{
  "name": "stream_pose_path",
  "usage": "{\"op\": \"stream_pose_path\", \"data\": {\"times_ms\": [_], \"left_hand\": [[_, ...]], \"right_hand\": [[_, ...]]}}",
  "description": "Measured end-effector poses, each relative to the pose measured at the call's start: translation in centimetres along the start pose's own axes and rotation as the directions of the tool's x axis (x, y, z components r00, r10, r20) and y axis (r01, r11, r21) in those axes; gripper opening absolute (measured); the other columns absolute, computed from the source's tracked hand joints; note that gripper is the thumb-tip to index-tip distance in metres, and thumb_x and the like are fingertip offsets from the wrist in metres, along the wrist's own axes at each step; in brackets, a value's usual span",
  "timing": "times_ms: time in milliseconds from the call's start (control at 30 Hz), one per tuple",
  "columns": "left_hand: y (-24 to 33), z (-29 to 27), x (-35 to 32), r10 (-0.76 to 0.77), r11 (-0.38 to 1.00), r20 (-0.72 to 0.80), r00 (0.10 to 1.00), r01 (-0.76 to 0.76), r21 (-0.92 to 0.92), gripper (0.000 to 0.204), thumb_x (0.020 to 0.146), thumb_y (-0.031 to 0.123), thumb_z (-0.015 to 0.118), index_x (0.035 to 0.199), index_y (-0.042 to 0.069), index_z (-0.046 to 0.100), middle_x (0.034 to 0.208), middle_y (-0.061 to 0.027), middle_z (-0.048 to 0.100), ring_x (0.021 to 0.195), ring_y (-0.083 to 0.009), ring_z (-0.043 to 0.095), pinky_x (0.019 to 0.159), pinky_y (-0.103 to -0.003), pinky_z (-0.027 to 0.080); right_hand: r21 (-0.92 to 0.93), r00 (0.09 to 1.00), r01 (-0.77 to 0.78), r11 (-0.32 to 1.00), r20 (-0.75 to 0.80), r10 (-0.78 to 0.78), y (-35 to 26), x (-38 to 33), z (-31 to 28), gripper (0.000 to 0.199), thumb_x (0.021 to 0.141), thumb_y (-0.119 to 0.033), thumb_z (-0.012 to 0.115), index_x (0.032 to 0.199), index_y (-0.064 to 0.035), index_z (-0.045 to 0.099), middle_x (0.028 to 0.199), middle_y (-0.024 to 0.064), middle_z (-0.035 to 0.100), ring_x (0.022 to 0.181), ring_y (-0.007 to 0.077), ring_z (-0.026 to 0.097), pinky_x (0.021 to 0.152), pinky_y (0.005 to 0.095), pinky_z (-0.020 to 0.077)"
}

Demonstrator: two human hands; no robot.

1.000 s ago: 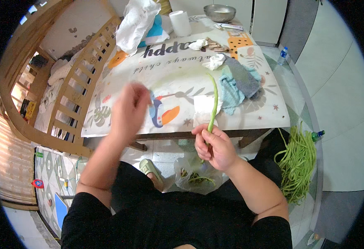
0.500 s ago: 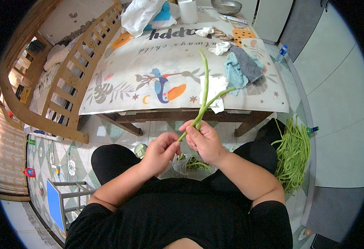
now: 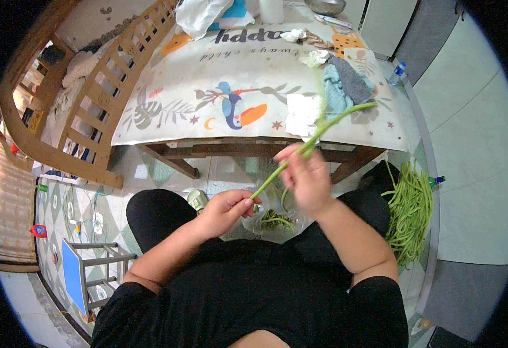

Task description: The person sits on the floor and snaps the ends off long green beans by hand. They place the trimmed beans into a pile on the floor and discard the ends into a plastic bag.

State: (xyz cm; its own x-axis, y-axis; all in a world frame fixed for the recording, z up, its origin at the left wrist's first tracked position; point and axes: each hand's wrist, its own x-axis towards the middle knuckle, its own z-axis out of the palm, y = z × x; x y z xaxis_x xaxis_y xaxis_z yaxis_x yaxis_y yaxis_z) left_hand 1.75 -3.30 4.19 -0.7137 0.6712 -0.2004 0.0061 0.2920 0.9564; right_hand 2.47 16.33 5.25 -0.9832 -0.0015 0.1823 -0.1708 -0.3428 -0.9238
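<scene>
A long green bean slants up to the right between my hands and over the table's front edge. My left hand pinches its lower end. My right hand, smeared by motion, is closed around beans farther up. A second bean, blurred, points up from the right hand, and a curved bean piece hangs below it. Between my knees stands a clear plastic bag with green bean pieces in it. A big heap of long green beans lies beside my right knee.
In front stands a table with a printed cover. On it are white tissues, teal and grey cloths, a white bag and a metal bowl. A wooden crib and a blue-topped stool are at left.
My right hand has moved up and right, away from my left. The long bean has tilted over to the right. A curved piece now hangs above the bag.
</scene>
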Motion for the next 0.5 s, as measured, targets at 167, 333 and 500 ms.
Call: {"op": "stream_pose_path", "data": {"times_ms": [167, 333, 500], "left_hand": [[-0.7, -0.3, 0.3, -0.096, 0.959, 0.155, 0.983, 0.133, -0.250, 0.025, 0.090, 0.015, 0.038, 0.106, 0.001, 0.053, 0.069, 0.0010, 0.049, 0.065, -0.0070, 0.045, 0.060, -0.020, 0.039], [0.4, 0.4, 1.2, -0.144, 0.753, 0.239, 0.960, 0.263, -0.603, 0.029, 0.088, 0.016, 0.042, 0.109, -0.002, 0.050, 0.063, 0.0009, 0.048, 0.053, -0.0063, 0.042, 0.046, -0.018, 0.033], [-0.2, 0.4, 1.7, -0.143, 0.728, 0.348, 0.926, 0.337, -0.597, 0.029, 0.088, 0.015, 0.042, 0.112, 0.000, 0.048, 0.068, 0.0007, 0.048, 0.058, -0.0075, 0.041, 0.053, -0.019, 0.036]], "right_hand": [[0.171, 0.925, 0.221, 0.960, -0.349, -0.150, -2.9, 2.7, -5.1, 0.026, 0.090, -0.030, 0.038, 0.086, -0.0057, 0.047, 0.061, 0.0008, 0.043, 0.047, 0.0075, 0.037, 0.041, 0.0197, 0.0303], [0.204, 0.906, 0.220, 0.954, -0.405, -0.123, -3.0, 3.3, -7.1, 0.025, 0.089, -0.029, 0.041, 0.087, -0.0047, 0.045, 0.061, 0.0031, 0.042, 0.047, 0.0095, 0.035, 0.041, 0.0218, 0.0280], [0.190, 0.897, 0.247, 0.950, -0.415, -0.151, -2.8, 3.8, -8.9, 0.024, 0.090, -0.029, 0.039, 0.090, -0.0058, 0.046, 0.061, 0.0014, 0.039, 0.050, 0.0092, 0.034, 0.041, 0.0215, 0.0259]]}}
